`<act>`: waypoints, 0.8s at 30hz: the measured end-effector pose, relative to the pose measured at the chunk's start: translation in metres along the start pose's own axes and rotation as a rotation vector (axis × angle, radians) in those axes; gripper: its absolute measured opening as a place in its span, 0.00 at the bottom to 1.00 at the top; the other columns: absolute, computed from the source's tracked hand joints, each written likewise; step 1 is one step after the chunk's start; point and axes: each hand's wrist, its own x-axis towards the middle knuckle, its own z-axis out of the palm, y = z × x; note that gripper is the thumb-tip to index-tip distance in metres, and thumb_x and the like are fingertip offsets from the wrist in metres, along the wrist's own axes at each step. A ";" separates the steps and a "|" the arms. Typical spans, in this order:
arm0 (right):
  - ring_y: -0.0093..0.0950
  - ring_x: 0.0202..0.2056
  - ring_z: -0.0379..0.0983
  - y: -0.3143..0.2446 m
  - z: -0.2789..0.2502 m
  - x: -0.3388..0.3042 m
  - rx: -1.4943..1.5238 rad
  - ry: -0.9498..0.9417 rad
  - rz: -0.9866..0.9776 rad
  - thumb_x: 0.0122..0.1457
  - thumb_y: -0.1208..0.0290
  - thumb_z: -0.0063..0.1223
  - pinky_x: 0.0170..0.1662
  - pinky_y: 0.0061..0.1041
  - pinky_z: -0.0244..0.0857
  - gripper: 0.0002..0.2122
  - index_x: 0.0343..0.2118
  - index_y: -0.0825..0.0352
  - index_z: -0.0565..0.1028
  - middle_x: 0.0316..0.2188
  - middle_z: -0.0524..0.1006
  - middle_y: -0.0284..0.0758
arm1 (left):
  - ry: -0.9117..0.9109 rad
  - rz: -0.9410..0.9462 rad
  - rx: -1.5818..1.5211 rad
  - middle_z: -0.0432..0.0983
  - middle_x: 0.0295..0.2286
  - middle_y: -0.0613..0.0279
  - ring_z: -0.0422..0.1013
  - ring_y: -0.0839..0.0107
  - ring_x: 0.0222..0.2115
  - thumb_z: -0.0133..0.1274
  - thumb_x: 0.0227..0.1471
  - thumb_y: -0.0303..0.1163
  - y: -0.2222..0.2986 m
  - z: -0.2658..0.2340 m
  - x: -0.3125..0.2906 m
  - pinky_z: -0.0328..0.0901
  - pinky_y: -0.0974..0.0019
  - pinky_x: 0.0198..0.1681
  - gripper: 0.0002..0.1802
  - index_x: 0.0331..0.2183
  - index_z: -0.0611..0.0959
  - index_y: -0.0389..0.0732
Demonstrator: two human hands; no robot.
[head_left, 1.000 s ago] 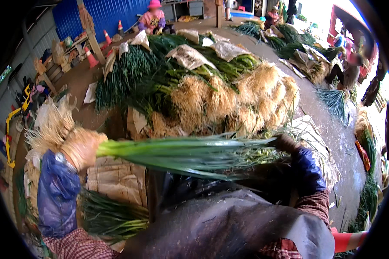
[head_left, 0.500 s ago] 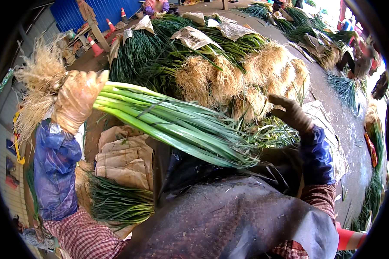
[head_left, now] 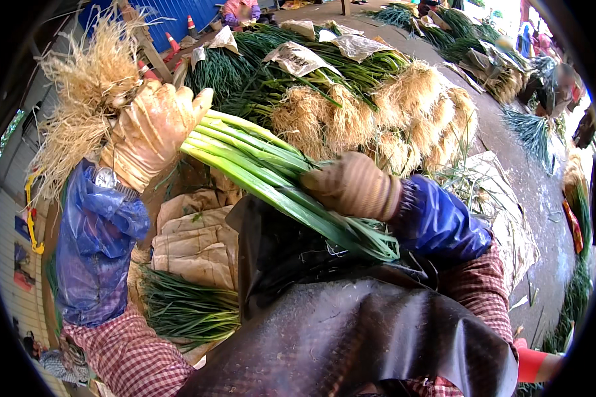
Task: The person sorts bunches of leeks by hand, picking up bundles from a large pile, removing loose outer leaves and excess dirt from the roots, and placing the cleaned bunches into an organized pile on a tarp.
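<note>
A bunch of large green onions [head_left: 248,162] slants across in front of me, its pale stringy roots [head_left: 86,86] at the upper left and its green leaves toward the lower right. Just below the roots, my left hand [head_left: 155,132], in a stained tan glove, is wrapped round the stalks. My right hand [head_left: 356,186], in a brown knit glove, is closed over the leaves about midway along and slightly blurred by motion. The leaf tips hang past it above the dark apron [head_left: 357,324] on my lap.
A heap of bundled green onions [head_left: 232,66] lies ahead, roots [head_left: 404,92] toward me. Beside my left arm are folded tan sacks [head_left: 195,231] and another onion bunch [head_left: 189,304]. People sit at the back and far right; traffic cones [head_left: 172,42] stand at the back left.
My right hand has come in from the right and closed over the leaves. My left hand has moved right and slightly up with the bunch, and the leaves are gathered closer together.
</note>
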 end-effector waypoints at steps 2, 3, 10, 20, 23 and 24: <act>0.18 0.21 0.68 0.038 0.009 -0.054 -0.002 -0.083 0.143 0.60 0.72 0.48 0.24 0.18 0.66 0.05 0.30 0.62 0.75 0.18 0.69 0.25 | 0.073 -0.010 -0.059 0.65 0.25 0.63 0.66 0.66 0.27 0.47 0.46 0.27 0.007 0.029 0.014 0.64 0.64 0.35 0.23 0.48 0.74 0.42; 0.20 0.19 0.67 0.053 0.013 -0.079 0.006 -0.123 0.193 0.58 0.73 0.47 0.21 0.20 0.64 0.05 0.28 0.61 0.75 0.17 0.68 0.26 | 0.060 -0.011 -0.075 0.64 0.25 0.63 0.65 0.66 0.27 0.47 0.46 0.27 0.006 0.034 0.009 0.63 0.64 0.35 0.24 0.48 0.74 0.41; 0.38 0.28 0.76 0.187 -0.021 -0.306 -0.654 -0.962 0.915 0.44 0.70 0.54 0.32 0.40 0.68 0.09 0.30 0.63 0.80 0.22 0.77 0.42 | -0.130 -0.054 -0.126 0.66 0.28 0.59 0.66 0.61 0.31 0.48 0.45 0.26 0.008 0.061 -0.025 0.62 0.60 0.37 0.27 0.51 0.72 0.41; 0.37 0.58 0.63 0.038 -0.017 -0.042 0.298 0.200 0.183 0.50 0.56 0.62 0.61 0.28 0.56 0.40 0.62 0.72 0.55 0.59 0.61 0.51 | 0.054 0.048 -0.056 0.67 0.26 0.64 0.68 0.67 0.29 0.46 0.50 0.30 0.021 0.008 0.051 0.63 0.62 0.40 0.19 0.46 0.74 0.42; 0.35 0.41 0.74 0.047 0.022 -0.046 0.447 -0.093 0.513 0.52 0.63 0.58 0.47 0.31 0.69 0.36 0.62 0.66 0.57 0.45 0.75 0.46 | 0.085 0.056 0.027 0.68 0.27 0.62 0.68 0.66 0.29 0.48 0.49 0.28 0.003 0.002 0.048 0.64 0.61 0.40 0.21 0.48 0.72 0.41; 0.33 0.34 0.77 0.057 0.016 -0.063 0.450 -0.307 0.681 0.53 0.65 0.56 0.42 0.32 0.73 0.34 0.63 0.64 0.57 0.38 0.78 0.43 | 0.098 0.015 -0.032 0.69 0.28 0.60 0.68 0.65 0.30 0.51 0.47 0.28 -0.008 0.026 0.034 0.64 0.60 0.40 0.22 0.47 0.72 0.41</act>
